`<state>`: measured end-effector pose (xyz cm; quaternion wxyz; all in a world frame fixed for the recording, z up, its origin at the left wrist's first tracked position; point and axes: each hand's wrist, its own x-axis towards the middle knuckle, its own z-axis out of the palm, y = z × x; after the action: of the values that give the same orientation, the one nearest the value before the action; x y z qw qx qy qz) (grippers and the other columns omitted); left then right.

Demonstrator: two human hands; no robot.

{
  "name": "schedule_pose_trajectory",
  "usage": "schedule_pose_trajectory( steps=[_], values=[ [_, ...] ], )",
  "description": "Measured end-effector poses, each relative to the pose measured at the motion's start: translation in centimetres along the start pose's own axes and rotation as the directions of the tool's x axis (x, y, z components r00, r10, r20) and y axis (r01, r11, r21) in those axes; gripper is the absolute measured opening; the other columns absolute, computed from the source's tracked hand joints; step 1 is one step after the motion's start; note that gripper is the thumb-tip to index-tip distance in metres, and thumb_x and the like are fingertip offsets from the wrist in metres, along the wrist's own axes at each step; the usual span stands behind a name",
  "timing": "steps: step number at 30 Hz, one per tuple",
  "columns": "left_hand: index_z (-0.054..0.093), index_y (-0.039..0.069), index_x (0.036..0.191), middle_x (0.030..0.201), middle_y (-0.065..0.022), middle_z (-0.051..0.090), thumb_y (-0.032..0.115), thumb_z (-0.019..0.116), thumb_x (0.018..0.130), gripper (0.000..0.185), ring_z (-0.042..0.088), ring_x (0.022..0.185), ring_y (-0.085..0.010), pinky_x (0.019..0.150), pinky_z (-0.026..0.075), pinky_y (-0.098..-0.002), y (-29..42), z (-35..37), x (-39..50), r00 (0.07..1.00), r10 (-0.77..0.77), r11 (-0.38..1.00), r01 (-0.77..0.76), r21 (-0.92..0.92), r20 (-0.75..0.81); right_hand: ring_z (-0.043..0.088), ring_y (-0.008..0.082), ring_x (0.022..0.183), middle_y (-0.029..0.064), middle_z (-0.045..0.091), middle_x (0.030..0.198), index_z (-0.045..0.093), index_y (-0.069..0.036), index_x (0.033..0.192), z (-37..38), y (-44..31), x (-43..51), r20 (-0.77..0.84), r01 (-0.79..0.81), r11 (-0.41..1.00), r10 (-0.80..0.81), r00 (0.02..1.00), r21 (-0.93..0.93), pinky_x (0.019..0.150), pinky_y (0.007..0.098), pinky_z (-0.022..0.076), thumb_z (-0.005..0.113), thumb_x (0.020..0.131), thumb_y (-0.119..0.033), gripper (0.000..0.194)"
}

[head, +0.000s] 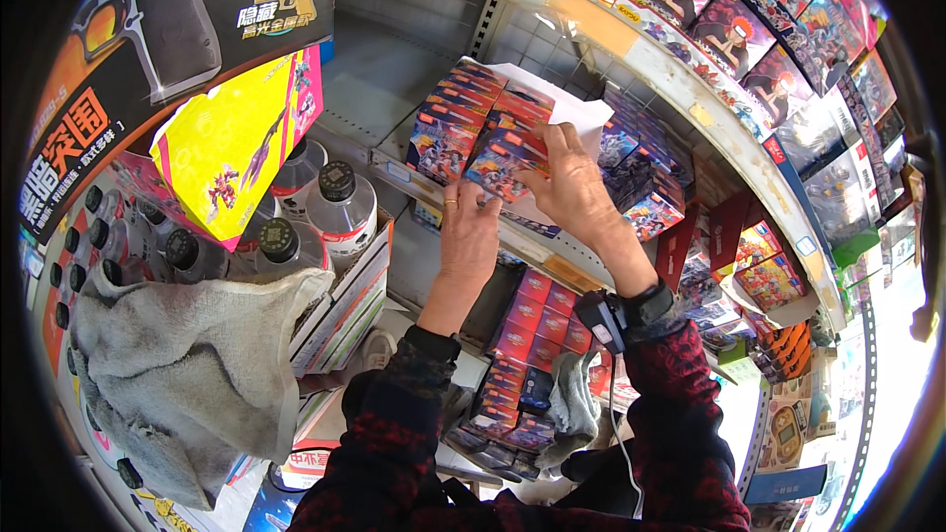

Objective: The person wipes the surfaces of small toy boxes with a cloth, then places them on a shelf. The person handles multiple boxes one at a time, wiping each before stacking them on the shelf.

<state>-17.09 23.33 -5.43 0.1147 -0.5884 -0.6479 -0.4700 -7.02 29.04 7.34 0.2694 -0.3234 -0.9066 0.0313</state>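
Note:
Both hands are at a metal shelf that holds rows of small, colourful card boxes (447, 129) in an opened white carton (587, 114). My right hand (576, 181) grips the upper right side of one small box (506, 162), its fingers bent over the top. My left hand (469, 225), with a ring on one finger, touches the lower front edge of that same box near the shelf's edge. The box sits tilted in front of the rows. Its underside is hidden.
Below the shelf are stacked red boxes (536, 318) and a grey cloth (573, 399). At left, a grey towel (192, 377) lies over a carton beside capped plastic bottles (340, 214). A yellow box (229, 140) leans above them. More boxes (635, 155) stand right of the carton.

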Motion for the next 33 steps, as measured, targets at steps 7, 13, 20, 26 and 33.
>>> schedule_pose_trajectory(
  steps=[7,13,20,26,33],
  values=[
    [0.065,0.005,0.084,0.095,-0.0072,0.049,0.01,0.061,0.072,0.014,0.045,0.102,-0.0281,0.08,0.042,-0.0407,0.0,0.4,-0.1,0.996,0.018,0.995,-0.009,0.095,-0.092,0.054,0.0394,0.094,0.0207,0.052,0.103,0.047,0.002,0.105,3.4,0.4,0.2,-0.045,-0.042,0.999,0.041,0.998,-0.028,0.08,0.0433,0.0465,0.07,0.072,-0.013,0.043],
    [0.065,0.005,0.083,0.094,-0.0069,0.05,0.011,0.06,0.074,0.012,0.046,0.101,-0.028,0.08,0.04,-0.0424,0.2,0.5,0.1,0.997,0.022,0.993,-0.014,0.115,-0.07,0.052,0.0345,0.099,0.016,0.053,0.107,0.052,0.0,0.11,2.9,0.6,-0.8,-0.089,0.109,0.972,-0.13,0.988,-0.209,0.084,0.0402,0.0457,0.067,0.076,-0.018,0.041],
    [0.064,0.005,0.085,0.093,-0.0078,0.049,0.008,0.062,0.073,0.013,0.045,0.101,-0.0286,0.082,0.037,-0.0452,1.0,0.2,0.1,0.997,0.066,0.996,-0.063,0.064,-0.043,0.053,0.0358,0.101,0.0182,0.054,0.11,0.057,-0.003,0.109,-5.9,7.2,-4.6,-0.244,-0.153,0.945,0.081,0.966,-0.29,0.085,0.0383,0.045,0.066,0.079,-0.017,0.035],
    [0.061,0.008,0.086,0.095,-0.0052,0.052,0.01,0.065,0.074,0.012,0.046,0.103,-0.0268,0.083,0.037,-0.0436,1.8,0.7,-0.3,0.988,0.146,0.989,-0.146,0.003,0.055,0.048,0.0367,0.109,0.0163,0.047,0.121,0.051,-0.004,0.117,-8.0,12.7,-9.6,-0.051,-0.391,0.77,0.425,0.904,-0.505,0.09,0.0482,0.039,0.07,0.074,-0.022,0.051],
    [0.062,0.006,0.09,0.093,-0.0053,0.053,0.018,0.064,0.079,0.016,0.045,0.102,-0.0262,0.085,0.036,-0.0421,2.1,1.4,-0.4,0.978,0.184,0.982,-0.179,-0.052,0.1,0.047,0.0362,0.105,0.0144,0.045,0.116,0.051,-0.006,0.112,-7.8,13.5,-11.0,-0.098,-0.366,0.8,0.365,0.926,-0.475,0.084,0.0484,0.0395,0.072,0.067,-0.015,0.051]
  ],
)
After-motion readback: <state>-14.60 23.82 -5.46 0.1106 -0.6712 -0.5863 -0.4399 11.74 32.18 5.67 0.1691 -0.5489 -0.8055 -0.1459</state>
